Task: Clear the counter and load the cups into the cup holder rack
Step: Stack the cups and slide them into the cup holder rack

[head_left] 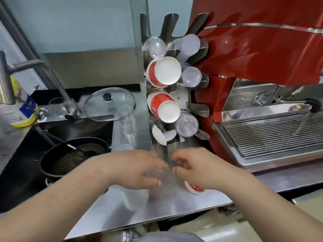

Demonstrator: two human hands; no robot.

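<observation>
Cups fill the rack [176,88] at the counter's back edge; both hands [139,169] [194,167] pinch a clear cup [161,173] near the front edge. Best held lightly, then slid squarely into a free slot.

Hands [134,167] (both bare) over counter [174,205]

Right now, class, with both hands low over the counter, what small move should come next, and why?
Probably close both hands on the clear cup between them. The left hand and right hand flank it with fingers curled but not clearly gripping, and the rack beyond shows free slots.
</observation>
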